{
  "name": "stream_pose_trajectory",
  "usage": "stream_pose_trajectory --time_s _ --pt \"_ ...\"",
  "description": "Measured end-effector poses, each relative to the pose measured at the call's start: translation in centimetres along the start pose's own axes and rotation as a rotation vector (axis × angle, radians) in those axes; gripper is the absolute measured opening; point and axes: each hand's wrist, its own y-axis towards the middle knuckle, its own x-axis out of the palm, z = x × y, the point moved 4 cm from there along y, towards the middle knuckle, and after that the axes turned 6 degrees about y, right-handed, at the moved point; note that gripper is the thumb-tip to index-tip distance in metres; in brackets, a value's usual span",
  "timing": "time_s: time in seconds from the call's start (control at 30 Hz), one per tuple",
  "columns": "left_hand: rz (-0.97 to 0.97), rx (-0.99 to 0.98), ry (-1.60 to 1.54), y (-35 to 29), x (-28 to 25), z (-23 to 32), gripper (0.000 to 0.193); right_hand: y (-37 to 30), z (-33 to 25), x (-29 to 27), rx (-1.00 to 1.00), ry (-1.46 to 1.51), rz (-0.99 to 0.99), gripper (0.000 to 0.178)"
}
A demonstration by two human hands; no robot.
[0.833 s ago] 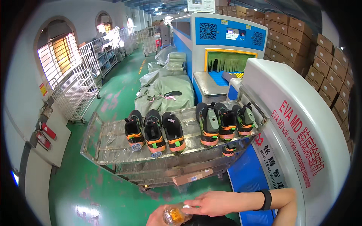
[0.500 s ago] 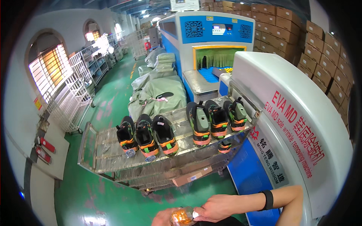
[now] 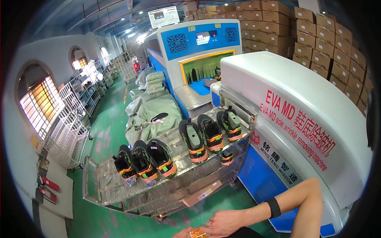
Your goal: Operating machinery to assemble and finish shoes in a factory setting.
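Note:
At the lower edge my left hand [image 3: 181, 233] is closed around a clear, shiny thing with an amber-orange inside [image 3: 197, 234]; the frame's edge cuts off much of both. My right hand [image 3: 224, 223], a black band on its wrist, has its fingers curled against that same thing from the right. Beyond my hands, several black shoes [image 3: 160, 158] with orange and green trim stand on the top shelf of a metal rack [image 3: 105, 186]. Grey-green lasts fill some of them, such as the shoe [image 3: 193, 141] right of the gap. Another shoe [image 3: 226, 158] sits on a lower level.
A white and blue machine [image 3: 278, 75] stands close on my right. Behind the rack are stuffed grey-green sacks [image 3: 154, 115] and a blue machine with a curtained opening [image 3: 198, 39]. Cartons [image 3: 270, 27] are stacked behind. White wire trolleys [image 3: 67, 146] and fire extinguishers [image 3: 49, 184] line the left.
The view has tilted up and turned right, so the rack sits further left. Both hands now lie lower in view. A white bit at my right fingertips no longer shows.

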Motion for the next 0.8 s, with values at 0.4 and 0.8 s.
stream_pose_trajectory --time_s 0.4,0.8 --pt "0.188 0.046 0.378 -0.4 0.2 -1.9 0.066 3.5 5.2 8.4 0.463 0.703 0.129 0.049" --pt "0.081 -0.023 0.415 0.2 0.4 -2.5 0.073 4.5 6.9 10.4 0.433 0.755 0.346 0.044"
